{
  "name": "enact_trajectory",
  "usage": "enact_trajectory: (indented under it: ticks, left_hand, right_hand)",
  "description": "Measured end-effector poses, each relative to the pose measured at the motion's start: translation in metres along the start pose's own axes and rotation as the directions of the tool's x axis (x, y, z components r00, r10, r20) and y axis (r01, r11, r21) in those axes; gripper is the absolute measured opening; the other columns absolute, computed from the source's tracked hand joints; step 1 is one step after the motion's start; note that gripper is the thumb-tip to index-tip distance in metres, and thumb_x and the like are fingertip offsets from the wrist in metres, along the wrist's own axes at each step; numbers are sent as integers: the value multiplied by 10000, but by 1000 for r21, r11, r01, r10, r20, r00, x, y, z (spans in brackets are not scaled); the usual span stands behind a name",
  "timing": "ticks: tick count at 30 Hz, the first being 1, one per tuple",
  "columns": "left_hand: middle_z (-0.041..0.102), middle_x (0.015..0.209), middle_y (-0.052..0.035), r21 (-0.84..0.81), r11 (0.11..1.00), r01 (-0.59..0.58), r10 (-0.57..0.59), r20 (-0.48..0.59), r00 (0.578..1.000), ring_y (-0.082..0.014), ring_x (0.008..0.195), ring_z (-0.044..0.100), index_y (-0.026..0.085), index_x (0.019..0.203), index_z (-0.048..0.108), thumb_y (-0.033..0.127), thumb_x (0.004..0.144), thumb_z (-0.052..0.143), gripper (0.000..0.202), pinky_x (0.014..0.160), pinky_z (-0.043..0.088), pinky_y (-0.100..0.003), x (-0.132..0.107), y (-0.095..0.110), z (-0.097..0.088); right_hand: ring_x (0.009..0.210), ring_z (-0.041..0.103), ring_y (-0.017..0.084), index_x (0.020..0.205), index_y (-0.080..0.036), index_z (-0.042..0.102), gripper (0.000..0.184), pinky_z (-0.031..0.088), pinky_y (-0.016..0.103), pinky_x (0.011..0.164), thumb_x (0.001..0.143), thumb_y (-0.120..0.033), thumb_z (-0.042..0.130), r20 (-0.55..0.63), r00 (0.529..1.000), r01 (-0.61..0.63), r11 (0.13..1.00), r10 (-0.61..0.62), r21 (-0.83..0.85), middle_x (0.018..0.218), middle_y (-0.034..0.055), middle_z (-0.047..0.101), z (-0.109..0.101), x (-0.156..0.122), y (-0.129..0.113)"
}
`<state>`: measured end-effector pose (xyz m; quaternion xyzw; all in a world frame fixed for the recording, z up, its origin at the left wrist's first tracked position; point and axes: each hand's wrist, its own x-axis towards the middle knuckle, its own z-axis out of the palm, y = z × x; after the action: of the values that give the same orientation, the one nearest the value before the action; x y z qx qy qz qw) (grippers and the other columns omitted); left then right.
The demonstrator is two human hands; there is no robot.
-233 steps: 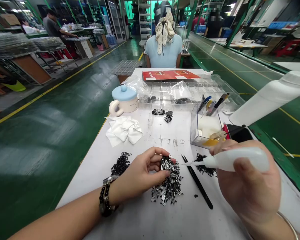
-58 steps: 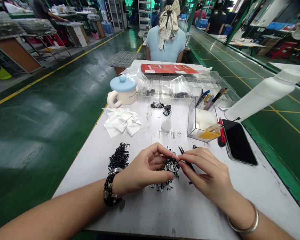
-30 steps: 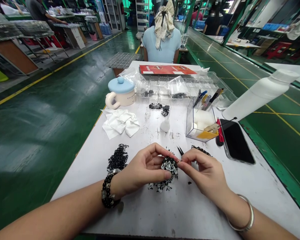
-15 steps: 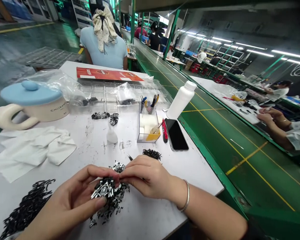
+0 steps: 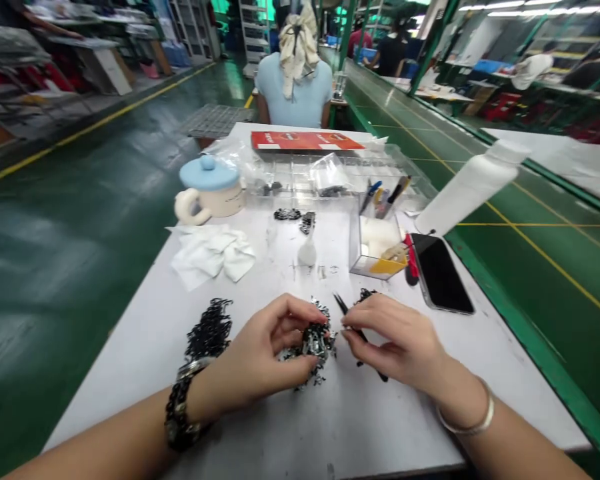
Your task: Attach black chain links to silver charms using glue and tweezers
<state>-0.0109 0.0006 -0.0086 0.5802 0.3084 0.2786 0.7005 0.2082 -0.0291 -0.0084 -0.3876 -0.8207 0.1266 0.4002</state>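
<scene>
My left hand [image 5: 260,350] is curled around a black-and-silver piece [image 5: 316,339], pinched between thumb and fingertips; its exact kind is unclear. Below and behind it lies a heap of small silver and black parts [image 5: 321,375]. To the right, my right hand [image 5: 400,337] grips dark tweezers [image 5: 343,304], whose tips point up and left, apart from the piece. A small pile of black parts [image 5: 367,294] shows just behind my right hand. Near my left wrist is a larger pile of black, curved parts [image 5: 210,330].
Tissues [image 5: 213,253], a lidded mug [image 5: 220,197] and a small translucent bottle [image 5: 307,252] stand farther back. A clear tool box [image 5: 370,263], a phone [image 5: 443,273] and a white bottle [image 5: 473,183] line the right. A person [image 5: 295,83] sits ahead, beside the green conveyor [image 5: 545,267].
My right hand has drawn away from my left, bringing the tweezers into fuller view. The left hand still holds the black-and-silver piece. The camera view has turned left.
</scene>
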Motion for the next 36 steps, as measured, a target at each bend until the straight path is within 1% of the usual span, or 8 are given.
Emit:
enact_trajectory:
  ticks: [3, 6, 10, 13, 20, 24, 29, 36]
  left_hand:
    - [577, 1087, -68, 112, 994, 11, -11, 0, 1000, -205, 1057, 586, 192, 978, 519, 81, 725, 627, 296, 910, 486, -329, -1, 3, 3]
    - [605, 1026, -90, 154, 987, 48, -48, -1, 999, -202, 955, 615, 155, 1003, 517, 112, 708, 642, 323, 870, 506, -355, -1, 6, 6]
    - [625, 996, -92, 119, 992, 33, -35, 15, 999, -187, 913, 626, 142, 1036, 514, 148, 725, 650, 339, 840, 521, -343, 0, 7, 6]
    - [630, 972, -80, 83, 996, 41, -43, 18, 999, -180, 915, 624, 149, 1044, 509, 161, 737, 654, 340, 823, 525, -328, 0, 6, 6]
    - [630, 911, -54, 17, 994, 104, -104, -8, 995, -168, 873, 620, 164, 1004, 513, 189, 720, 692, 337, 787, 528, -319, 0, 5, 7]
    - [634, 898, -48, 19, 994, 109, -109, 1, 994, -168, 874, 623, 173, 997, 512, 190, 725, 691, 327, 784, 526, -314, 0, 5, 7]
    - [630, 892, -44, 37, 994, 99, -99, -9, 995, -169, 866, 627, 174, 992, 522, 197, 721, 698, 324, 797, 519, -314, 1, 5, 6]
    - [633, 882, -39, 39, 993, 114, -114, -18, 993, -158, 854, 624, 173, 984, 521, 197, 722, 703, 320, 791, 511, -298, 1, 5, 6]
  right_hand:
    - [703, 609, 139, 890, -211, 629, 195, 511, 278, 632, 758, -69, 639, -49, 978, -189, 963, 202, 191, 764, 26, 664, -2, 1, -3]
    - [726, 607, 132, 868, -247, 657, 162, 509, 252, 624, 772, -116, 657, 24, 932, -339, 849, 361, 406, 757, 11, 652, 2, 2, -7]
    - [670, 569, 113, 846, -237, 687, 94, 488, 244, 579, 770, -181, 682, 181, 894, -435, 701, 410, 565, 760, 16, 617, 12, 4, -10]
    - [648, 551, 109, 839, -228, 693, 74, 478, 251, 567, 770, -205, 686, 231, 865, -491, 655, 446, 574, 757, 17, 592, 16, 3, -10]
    - [658, 564, 122, 821, -217, 703, 56, 462, 254, 551, 792, -226, 657, 166, 861, -494, 714, 480, 496, 735, 28, 614, 19, 1, -11]
    - [629, 558, 121, 786, -199, 692, 70, 448, 257, 535, 804, -239, 638, 108, 867, -480, 759, 486, 441, 712, 30, 624, 21, 1, -13]
    - [627, 543, 131, 716, -192, 644, 114, 424, 273, 550, 817, -236, 614, 74, 852, -510, 790, 518, 340, 676, 25, 606, 22, -1, -15]
    - [602, 526, 116, 698, -190, 589, 122, 414, 265, 545, 819, -183, 598, 21, 891, -436, 839, 454, 327, 658, 6, 574, 23, -4, -20]
